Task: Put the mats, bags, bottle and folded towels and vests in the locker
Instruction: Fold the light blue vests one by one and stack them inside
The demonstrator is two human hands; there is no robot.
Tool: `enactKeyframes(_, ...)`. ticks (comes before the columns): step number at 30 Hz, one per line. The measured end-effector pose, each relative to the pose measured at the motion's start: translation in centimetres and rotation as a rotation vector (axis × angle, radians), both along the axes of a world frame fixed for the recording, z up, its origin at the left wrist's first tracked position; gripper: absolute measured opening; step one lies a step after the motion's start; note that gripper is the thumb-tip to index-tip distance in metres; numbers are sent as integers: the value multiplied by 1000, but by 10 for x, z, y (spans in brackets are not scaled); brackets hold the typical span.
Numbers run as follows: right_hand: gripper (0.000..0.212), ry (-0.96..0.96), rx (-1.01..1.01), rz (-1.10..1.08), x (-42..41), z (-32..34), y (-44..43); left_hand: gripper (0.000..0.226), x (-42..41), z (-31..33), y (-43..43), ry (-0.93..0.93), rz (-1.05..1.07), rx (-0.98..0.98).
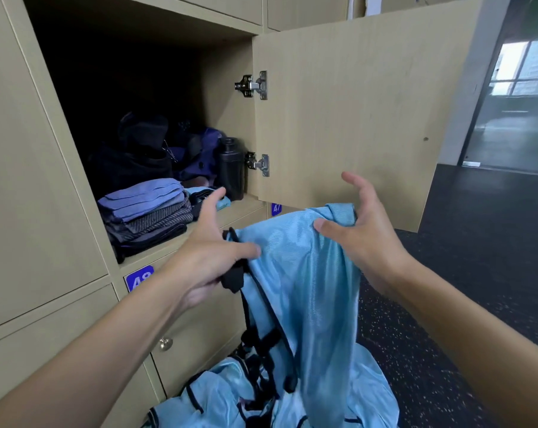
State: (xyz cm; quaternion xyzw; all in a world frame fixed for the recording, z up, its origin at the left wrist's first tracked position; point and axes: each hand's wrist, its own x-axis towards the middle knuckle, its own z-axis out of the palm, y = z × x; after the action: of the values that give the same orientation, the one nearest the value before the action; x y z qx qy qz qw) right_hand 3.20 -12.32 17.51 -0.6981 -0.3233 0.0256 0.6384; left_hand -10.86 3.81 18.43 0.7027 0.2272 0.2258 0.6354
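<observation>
Both hands are up in front of the open locker [227,112], holding a light-blue vest [298,273] by its top edge. The left hand [212,257] has its lower fingers curled round the black trim at one corner, with forefinger and thumb stretched out. The right hand [363,233] pinches the other corner with its thumb while its fingers are spread wide above the cloth. Held like this, the vest hangs flat between the two corners, which looks like the start of a fold before it goes onto the shelf.

The vest is still outside the locker, just below its opening and in front of the swung-open door [354,118]. Its lower part trails into a heap of vests [230,396] in the same blue, down by the floor [477,273], so more are probably waiting.

Inside the locker:
- a stack of folded towels [144,211] sits at the front left
- a folded vest [223,202] lies just beside the stack
- a black bottle [230,168] stands upright against the right wall
- a dark bag [131,149] and a purple bag [196,156] are pushed to the back

No mat can be made out in the dark rear of the locker
</observation>
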Motion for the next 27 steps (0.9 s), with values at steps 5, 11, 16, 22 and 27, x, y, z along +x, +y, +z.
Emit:
enactKeyframes(5, 74, -80, -52, -30, 5, -1, -5, 79, -5, 5, 3, -49, 88, -46)
enactKeyframes(11, 68, -26, -77, -93, 13, -10, -2, 50, -1, 4, 4, -45, 81, -119)
enactKeyframes(16, 68, 51, -62, -143, 13, -7, -2, 71, -12, 10, -3, 169, -249, -69)
enactKeyframes(22, 119, 246, -283, 303, 8, -11, -12, 79, -10, 5, 6, 78, -48, -93)
enactKeyframes(27, 83, 323, -74, 225, 12, -12, -11, 69, -8, 5, 9, 26, 48, -150)
